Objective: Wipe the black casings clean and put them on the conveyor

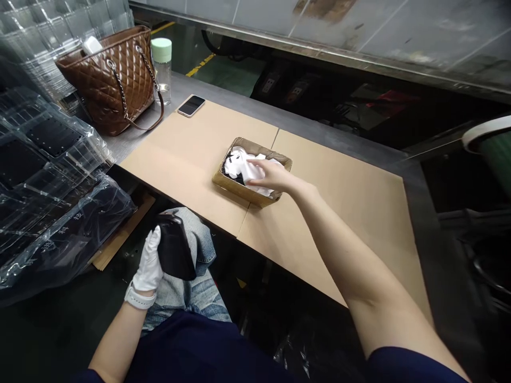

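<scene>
My left hand, in a white glove, is wrapped round a flat black object with rounded corners, held above my left knee. What kind of object it is, I cannot make out. My bare right hand reaches into a small brown cardboard box on the table. Its thumb and fingers are apart over crumpled white cloth, which looks like gloves. Dark bits show beneath the cloth at the box's left side; my hand hides part of the contents.
Cardboard sheets cover the table. At its far left corner are a phone, a brown quilted bag and a bottle with a green lid. Clear plastic trays are stacked at the left. A metal ledge runs behind.
</scene>
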Demonstrator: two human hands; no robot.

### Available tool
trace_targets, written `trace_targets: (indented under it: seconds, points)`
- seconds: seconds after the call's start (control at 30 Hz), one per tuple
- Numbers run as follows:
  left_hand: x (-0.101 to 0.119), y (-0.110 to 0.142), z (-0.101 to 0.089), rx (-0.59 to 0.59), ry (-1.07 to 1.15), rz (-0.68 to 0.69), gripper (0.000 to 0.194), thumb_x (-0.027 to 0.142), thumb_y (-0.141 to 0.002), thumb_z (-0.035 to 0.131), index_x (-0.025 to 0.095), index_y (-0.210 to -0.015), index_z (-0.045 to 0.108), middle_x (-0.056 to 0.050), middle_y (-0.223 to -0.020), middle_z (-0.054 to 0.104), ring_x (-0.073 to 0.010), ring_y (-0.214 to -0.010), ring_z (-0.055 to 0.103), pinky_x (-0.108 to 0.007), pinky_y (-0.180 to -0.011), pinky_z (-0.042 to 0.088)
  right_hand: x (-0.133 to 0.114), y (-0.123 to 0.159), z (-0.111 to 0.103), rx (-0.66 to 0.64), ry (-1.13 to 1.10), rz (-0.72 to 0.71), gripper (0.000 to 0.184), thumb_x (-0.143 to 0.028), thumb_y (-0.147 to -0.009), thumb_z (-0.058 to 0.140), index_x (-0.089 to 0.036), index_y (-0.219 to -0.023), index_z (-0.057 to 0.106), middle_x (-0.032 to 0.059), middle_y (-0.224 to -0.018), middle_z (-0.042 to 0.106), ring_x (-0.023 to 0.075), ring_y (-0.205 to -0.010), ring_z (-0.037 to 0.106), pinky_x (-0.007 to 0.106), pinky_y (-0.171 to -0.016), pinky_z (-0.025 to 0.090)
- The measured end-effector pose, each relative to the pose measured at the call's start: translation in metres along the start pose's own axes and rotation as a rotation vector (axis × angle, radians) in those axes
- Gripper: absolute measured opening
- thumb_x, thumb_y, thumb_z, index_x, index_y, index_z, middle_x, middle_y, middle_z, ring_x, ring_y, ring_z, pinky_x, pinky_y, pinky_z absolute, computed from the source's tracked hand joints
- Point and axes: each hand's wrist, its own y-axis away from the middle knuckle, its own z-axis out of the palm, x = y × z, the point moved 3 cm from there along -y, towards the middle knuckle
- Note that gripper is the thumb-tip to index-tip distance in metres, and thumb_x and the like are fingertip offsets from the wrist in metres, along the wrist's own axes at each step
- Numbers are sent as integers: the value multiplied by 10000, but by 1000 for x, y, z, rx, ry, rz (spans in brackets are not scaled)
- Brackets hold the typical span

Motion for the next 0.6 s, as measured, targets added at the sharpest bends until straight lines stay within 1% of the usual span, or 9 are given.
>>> trace_targets:
  seconds: [0.07, 0.13, 0.2, 0.27, 0.37, 0.43, 0.5, 0.53, 0.6]
  points:
    - [6, 6, -10, -7, -21, -19, 392, 537, -756, 642, 203, -950, 707, -63, -944, 729, -244, -943, 682, -403, -923, 536, 8, -1, -8, 183, -197, 56, 770, -491, -708, 658, -192, -1361, 379, 151, -1278, 565, 328, -1186, 537, 486, -964, 451]
    - [11, 11, -14, -58, -69, -24, 359, 468, -738, 689, 170, -938, 707, -66, -923, 738, -241, -893, 691, -384, -890, 549, 18, -2, -15, 361, -376, 148, 852, -542, -678, 689, -172, -1361, 339, 154, -1179, 603, 323, -1117, 581, 479, -916, 487]
    - [14, 16, -9, -148, -163, 12, 302, 414, -761, 681, 154, -913, 705, -58, -860, 741, -217, -812, 696, -338, -815, 568, 20, 0, -20, 450, -429, 216, 870, -579, -655, 704, -155, -1335, 365, 155, -1103, 620, 329, -1058, 605, 498, -899, 490]
    - [14, 21, 1, -215, -301, 124, 220, 363, -801, 648, 155, -854, 696, -39, -777, 723, -173, -701, 677, -276, -703, 565, 8, 7, -23, 498, -452, 199, 790, -633, -719, 622, -166, -1319, 406, 169, -1142, 604, 328, -1074, 593, 512, -918, 471]
    - [16, 29, 17, -211, -494, 419, 140, 291, -821, 630, 164, -853, 679, -5, -669, 647, -118, -572, 601, -227, -574, 513, -35, 37, -20, 509, -552, -3, 631, -641, -858, 407, -224, -1332, 423, 165, -1320, 517, 295, -1177, 533, 487, -962, 443]
    - [18, 34, 26, -193, -575, 585, 138, 254, -824, 627, 172, -925, 674, 13, -635, 599, -106, -548, 565, -221, -546, 484, -72, 66, -9, 397, -604, -209, 564, -594, -847, 492, -258, -1298, 452, 129, -1319, 522, 280, -1154, 546, 483, -948, 460]
    - [21, 36, 30, -191, -627, 654, 146, 227, -839, 605, 172, -960, 666, 22, -609, 567, -102, -526, 539, -222, -521, 459, -106, 98, 6, 249, -674, -452, 501, -490, -802, 631, -301, -1240, 478, 84, -1210, 585, 247, -1064, 599, 432, -876, 516]
    - [24, 35, 31, -191, -649, 664, 136, 219, -846, 594, 169, -952, 665, 22, -602, 559, -102, -515, 527, -225, -510, 447, -119, 111, 13, 211, -707, -535, 483, -459, -787, 663, -306, -1213, 493, 75, -1181, 593, 246, -1083, 593, 425, -890, 513]
    - [30, 32, 32, -219, -685, 664, 125, 209, -856, 577, 166, -933, 665, 14, -610, 567, -107, -516, 522, -237, -513, 441, -136, 130, 26, 200, -771, -594, 426, -423, -796, 665, -304, -1177, 516, 78, -1174, 584, 245, -1099, 589, 419, -906, 508]
